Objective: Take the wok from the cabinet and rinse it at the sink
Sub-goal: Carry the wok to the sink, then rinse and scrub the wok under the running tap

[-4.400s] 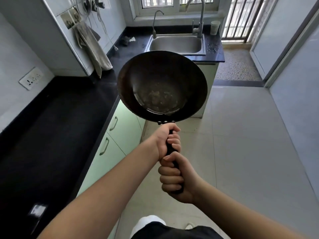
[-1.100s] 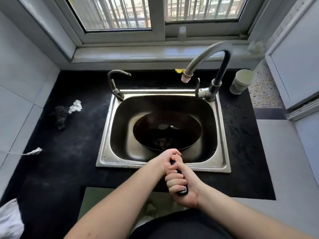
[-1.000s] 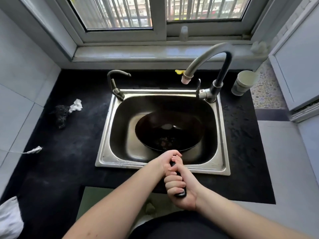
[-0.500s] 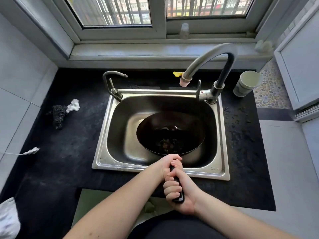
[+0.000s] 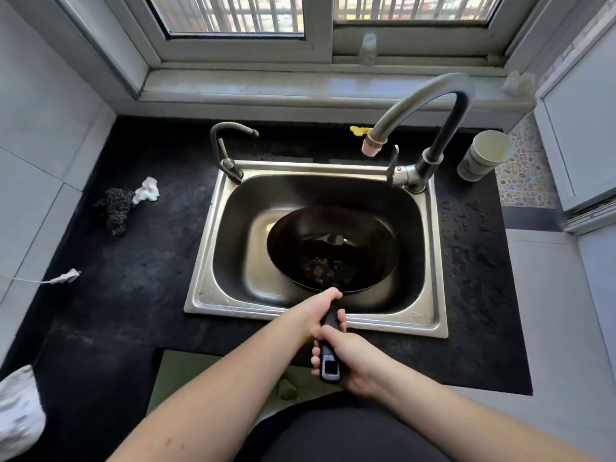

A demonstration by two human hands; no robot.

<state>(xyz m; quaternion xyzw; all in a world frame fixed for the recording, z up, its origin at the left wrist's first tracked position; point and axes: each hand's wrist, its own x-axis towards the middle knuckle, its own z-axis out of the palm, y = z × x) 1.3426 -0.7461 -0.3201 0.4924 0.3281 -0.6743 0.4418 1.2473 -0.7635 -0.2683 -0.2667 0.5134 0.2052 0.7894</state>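
Change: since half a second earlier, little is altered; the dark round steel wok (image 5: pixel 331 251) is kept low in the sink.
Wok position: held inside the stainless steel sink basin (image 5: pixel 430 261), toward its right side, handle over the front rim.
Grip: the black handle (image 5: pixel 330 348) is wrapped by the left hand (image 5: pixel 318 313) nearest the bowl and the right hand (image 5: pixel 348 361) at its end.
Tap: no water is seen at the curved grey faucet (image 5: pixel 430 98).
Risk: with both hands occupied, the wok could tip when one is freed for the tap.

Soft window daylight, wide-angle edge distortion
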